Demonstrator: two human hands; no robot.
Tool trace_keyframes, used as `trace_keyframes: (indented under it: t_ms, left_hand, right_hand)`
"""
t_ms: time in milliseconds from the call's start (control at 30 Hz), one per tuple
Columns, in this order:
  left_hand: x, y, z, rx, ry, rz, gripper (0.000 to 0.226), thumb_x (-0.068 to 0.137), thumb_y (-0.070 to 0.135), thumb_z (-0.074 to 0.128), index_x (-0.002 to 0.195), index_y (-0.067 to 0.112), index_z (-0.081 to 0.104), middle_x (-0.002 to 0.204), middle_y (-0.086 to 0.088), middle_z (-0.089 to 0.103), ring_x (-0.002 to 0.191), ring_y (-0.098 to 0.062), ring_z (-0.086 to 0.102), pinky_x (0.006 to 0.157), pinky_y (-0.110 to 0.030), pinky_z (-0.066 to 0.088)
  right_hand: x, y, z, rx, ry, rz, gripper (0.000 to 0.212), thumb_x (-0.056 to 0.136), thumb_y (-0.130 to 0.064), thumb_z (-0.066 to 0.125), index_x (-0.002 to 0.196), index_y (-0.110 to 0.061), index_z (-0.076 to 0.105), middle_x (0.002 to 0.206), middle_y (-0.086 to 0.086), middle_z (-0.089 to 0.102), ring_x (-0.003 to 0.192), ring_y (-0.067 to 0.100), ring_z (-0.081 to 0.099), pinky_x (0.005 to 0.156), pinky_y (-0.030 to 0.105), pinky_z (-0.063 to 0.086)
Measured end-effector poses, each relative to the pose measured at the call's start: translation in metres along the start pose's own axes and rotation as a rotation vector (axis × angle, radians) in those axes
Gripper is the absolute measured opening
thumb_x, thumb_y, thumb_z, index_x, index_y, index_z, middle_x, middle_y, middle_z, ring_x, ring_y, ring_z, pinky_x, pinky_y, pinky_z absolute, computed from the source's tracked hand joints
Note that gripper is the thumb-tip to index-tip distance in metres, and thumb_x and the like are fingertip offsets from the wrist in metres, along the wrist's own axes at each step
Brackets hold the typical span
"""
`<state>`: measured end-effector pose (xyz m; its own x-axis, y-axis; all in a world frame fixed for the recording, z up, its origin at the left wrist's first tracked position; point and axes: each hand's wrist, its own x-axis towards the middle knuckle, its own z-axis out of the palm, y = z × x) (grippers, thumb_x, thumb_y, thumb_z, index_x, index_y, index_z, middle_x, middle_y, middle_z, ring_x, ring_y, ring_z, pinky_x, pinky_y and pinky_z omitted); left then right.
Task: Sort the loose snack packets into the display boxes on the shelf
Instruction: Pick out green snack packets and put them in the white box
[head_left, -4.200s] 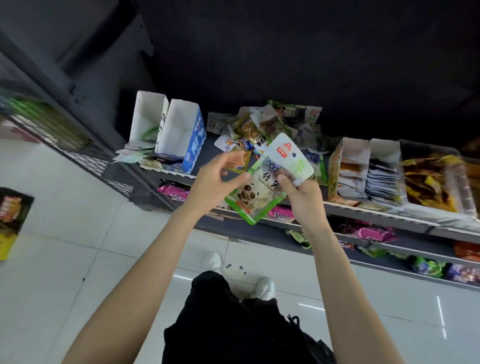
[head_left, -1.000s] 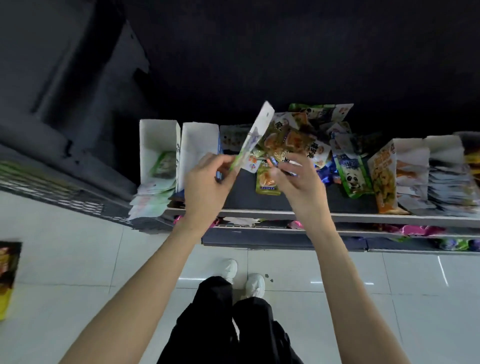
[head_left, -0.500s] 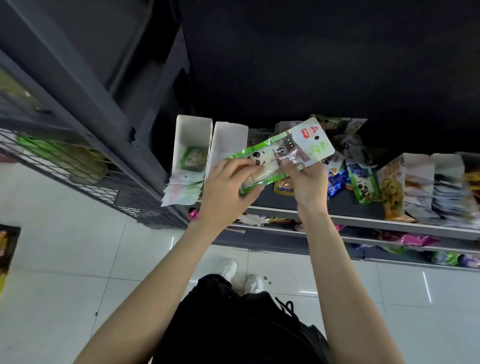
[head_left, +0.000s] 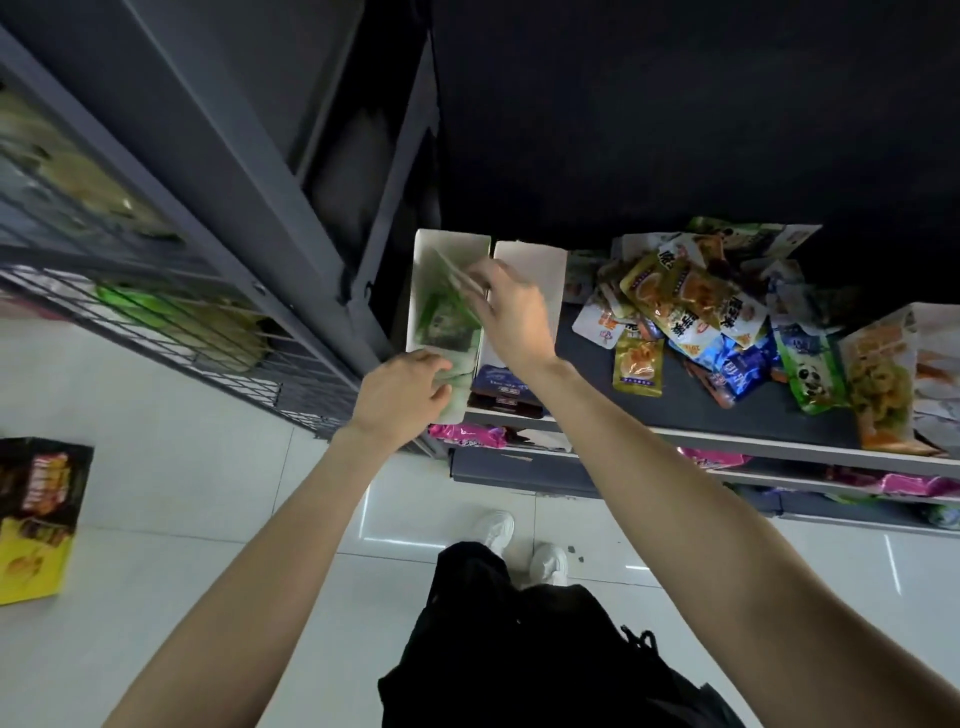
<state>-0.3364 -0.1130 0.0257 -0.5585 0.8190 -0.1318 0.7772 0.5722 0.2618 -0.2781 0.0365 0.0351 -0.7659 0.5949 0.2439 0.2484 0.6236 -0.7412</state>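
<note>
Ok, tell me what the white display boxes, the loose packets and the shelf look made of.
White display boxes: probably thin matte card, with flat folded walls.
Loose packets: glossy printed plastic or foil film, crinkled, with glare.
Shelf: dark deck and pale front lip, likely painted metal; hard to confirm.

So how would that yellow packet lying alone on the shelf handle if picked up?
The yellow packet looks like a thin glossy pouch, so probably light, floppy and a bit slippery. It lies flat on the shelf, so it shouldn't roll or tip.
</note>
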Motion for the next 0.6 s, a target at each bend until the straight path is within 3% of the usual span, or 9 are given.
trace_keyframes:
  t_ms: [67,167,267,333,433,533,600]
  left_hand:
    - [0.000,-0.002,0.002,0.010,0.009,0.020,0.031,0.092,0.029,0.052,0.121,0.023,0.061,0.123,0.005,0.061,0.105,-0.018,0.060,0.082,-0.033,0.049]
    - [-0.002,-0.006,0.006,-0.013,0.040,0.039,0.028,0.091,0.028,0.052,0.117,0.023,0.064,0.119,0.004,0.064,0.100,-0.020,0.063,0.079,-0.035,0.053]
    - [-0.008,-0.005,0.010,-0.018,0.106,0.059,0.023,0.089,0.025,0.057,0.109,0.020,0.069,0.110,0.000,0.069,0.090,-0.026,0.067,0.071,-0.036,0.053]
    - [-0.009,-0.006,0.011,-0.013,0.130,0.075,0.021,0.089,0.023,0.059,0.106,0.019,0.070,0.107,0.000,0.070,0.085,-0.027,0.068,0.067,-0.035,0.053]
    - [-0.009,-0.005,0.008,-0.011,0.150,0.095,0.020,0.089,0.024,0.059,0.104,0.019,0.071,0.102,-0.002,0.071,0.082,-0.028,0.067,0.063,-0.033,0.051]
    - [-0.006,0.002,-0.001,0.019,0.137,0.080,0.022,0.090,0.030,0.055,0.103,0.019,0.069,0.096,-0.004,0.071,0.081,-0.028,0.066,0.062,-0.033,0.048]
    - [-0.005,0.011,-0.011,0.012,0.166,0.052,0.021,0.088,0.035,0.057,0.097,0.017,0.065,0.086,-0.002,0.070,0.075,-0.027,0.065,0.059,-0.030,0.044]
  right_hand:
    - [-0.006,0.011,0.007,-0.224,-0.064,-0.215,0.014,0.078,-0.008,0.066,0.091,-0.011,0.070,0.093,0.003,0.069,0.091,0.031,0.060,0.072,0.032,0.046]
    - [-0.010,0.020,0.008,-0.476,-0.081,-0.436,0.019,0.076,-0.023,0.056,0.079,-0.020,0.075,0.090,-0.003,0.071,0.088,0.031,0.061,0.072,0.034,0.043]
    - [-0.007,0.018,0.010,-0.774,-0.267,-0.381,0.015,0.061,-0.018,0.077,0.073,-0.026,0.077,0.090,-0.007,0.070,0.091,0.025,0.060,0.073,0.031,0.041]
    - [-0.004,0.017,0.013,-0.907,-0.357,-0.297,0.013,0.062,-0.022,0.077,0.074,-0.026,0.077,0.102,-0.005,0.067,0.103,0.024,0.056,0.080,0.031,0.041]
    - [-0.007,0.017,0.016,-0.845,-0.369,-0.274,0.021,0.075,-0.031,0.064,0.089,-0.020,0.076,0.121,0.006,0.058,0.118,0.029,0.045,0.091,0.040,0.037]
    - [-0.016,0.015,0.013,-0.699,-0.280,-0.339,0.021,0.070,-0.032,0.067,0.085,-0.019,0.076,0.105,0.004,0.067,0.106,0.029,0.055,0.083,0.038,0.040]
    - [-0.025,0.023,0.007,-0.544,-0.265,-0.379,0.023,0.076,-0.029,0.063,0.094,-0.019,0.075,0.108,0.003,0.068,0.106,0.028,0.056,0.084,0.040,0.041]
